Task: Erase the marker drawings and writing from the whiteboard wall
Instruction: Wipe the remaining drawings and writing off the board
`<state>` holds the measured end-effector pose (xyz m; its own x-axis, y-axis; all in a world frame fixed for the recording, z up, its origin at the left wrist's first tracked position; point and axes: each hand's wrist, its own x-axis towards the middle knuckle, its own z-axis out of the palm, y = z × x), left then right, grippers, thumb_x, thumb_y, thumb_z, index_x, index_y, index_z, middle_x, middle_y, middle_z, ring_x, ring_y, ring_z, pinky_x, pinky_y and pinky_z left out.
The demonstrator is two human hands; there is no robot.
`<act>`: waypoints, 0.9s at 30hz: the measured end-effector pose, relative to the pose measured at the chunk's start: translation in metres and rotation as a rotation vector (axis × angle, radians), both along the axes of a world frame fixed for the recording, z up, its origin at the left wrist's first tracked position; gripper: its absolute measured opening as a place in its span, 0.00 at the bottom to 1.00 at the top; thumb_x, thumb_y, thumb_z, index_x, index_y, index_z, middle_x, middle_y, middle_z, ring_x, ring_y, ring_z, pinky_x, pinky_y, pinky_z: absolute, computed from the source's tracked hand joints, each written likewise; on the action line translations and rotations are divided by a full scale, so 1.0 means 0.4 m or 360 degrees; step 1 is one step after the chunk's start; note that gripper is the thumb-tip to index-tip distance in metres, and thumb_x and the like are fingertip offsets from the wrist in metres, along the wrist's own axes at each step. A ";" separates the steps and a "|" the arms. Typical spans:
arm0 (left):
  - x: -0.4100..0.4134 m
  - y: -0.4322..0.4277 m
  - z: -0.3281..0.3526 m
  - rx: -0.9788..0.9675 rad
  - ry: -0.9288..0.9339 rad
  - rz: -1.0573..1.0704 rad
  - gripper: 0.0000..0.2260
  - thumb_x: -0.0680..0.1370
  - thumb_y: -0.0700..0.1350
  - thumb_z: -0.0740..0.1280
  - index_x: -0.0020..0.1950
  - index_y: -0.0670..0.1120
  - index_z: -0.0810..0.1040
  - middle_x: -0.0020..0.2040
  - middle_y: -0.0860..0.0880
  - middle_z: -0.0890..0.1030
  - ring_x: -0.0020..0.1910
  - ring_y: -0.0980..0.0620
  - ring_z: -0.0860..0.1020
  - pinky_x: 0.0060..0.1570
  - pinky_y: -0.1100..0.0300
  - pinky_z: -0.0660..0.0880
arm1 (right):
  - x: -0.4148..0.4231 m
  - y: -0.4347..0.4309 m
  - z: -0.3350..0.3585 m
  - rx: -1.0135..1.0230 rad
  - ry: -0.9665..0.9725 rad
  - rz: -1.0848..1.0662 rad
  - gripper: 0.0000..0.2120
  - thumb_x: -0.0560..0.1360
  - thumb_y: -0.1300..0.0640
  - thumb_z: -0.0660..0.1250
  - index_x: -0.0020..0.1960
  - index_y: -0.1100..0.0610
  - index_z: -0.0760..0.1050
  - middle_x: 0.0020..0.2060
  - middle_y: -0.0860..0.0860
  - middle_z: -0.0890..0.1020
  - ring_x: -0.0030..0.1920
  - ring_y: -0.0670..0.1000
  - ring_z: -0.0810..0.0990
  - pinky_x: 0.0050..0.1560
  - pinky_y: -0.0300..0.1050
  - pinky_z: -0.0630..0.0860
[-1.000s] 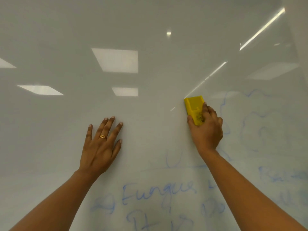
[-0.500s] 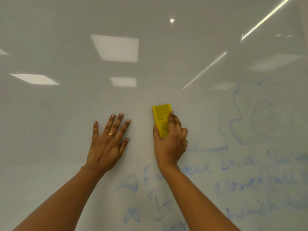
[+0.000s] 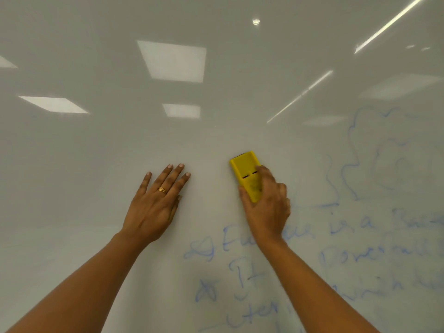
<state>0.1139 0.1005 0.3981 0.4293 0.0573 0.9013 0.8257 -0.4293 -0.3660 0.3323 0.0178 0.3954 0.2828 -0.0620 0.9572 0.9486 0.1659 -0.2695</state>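
Yellow eraser point(image 3: 245, 173) in right hand point(image 3: 266, 210), fingers curled round it. Left hand point(image 3: 153, 207) flat on whiteboard point(image 3: 96, 164), fingers spread. Press flat, wipe toward blue writing point(image 3: 374, 254) at 5 o'clock.

My left hand point(image 3: 153, 207): gold ring point(image 3: 163, 190), leaf-patterned, on ring finger | left fingernails point(image 3: 170, 166): short, pale | my right hand point(image 3: 266, 210) and both forearms point(image 3: 91, 284): bare

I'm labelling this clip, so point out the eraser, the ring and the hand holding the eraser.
eraser point(image 3: 245, 168): head view, bare yellow back above the slots.
ring point(image 3: 163, 190): head view, top of the gold band.
right hand point(image 3: 266, 210): head view, middle of its back.
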 end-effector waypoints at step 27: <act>0.039 -0.035 -0.081 -0.0079 -0.0201 0.0039 0.24 0.75 0.42 0.52 0.71 0.39 0.66 0.72 0.41 0.66 0.72 0.45 0.60 0.65 0.40 0.62 | 0.051 -0.014 -0.098 -0.0255 -0.1060 -0.0088 0.16 0.72 0.55 0.60 0.59 0.48 0.72 0.62 0.50 0.77 0.56 0.56 0.77 0.57 0.54 0.71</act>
<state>0.1297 0.0864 0.3657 0.3105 0.1124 0.9439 0.8744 -0.4232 -0.2373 0.3527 0.0120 0.3562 -0.3688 0.0971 0.9244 0.9264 0.1191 0.3571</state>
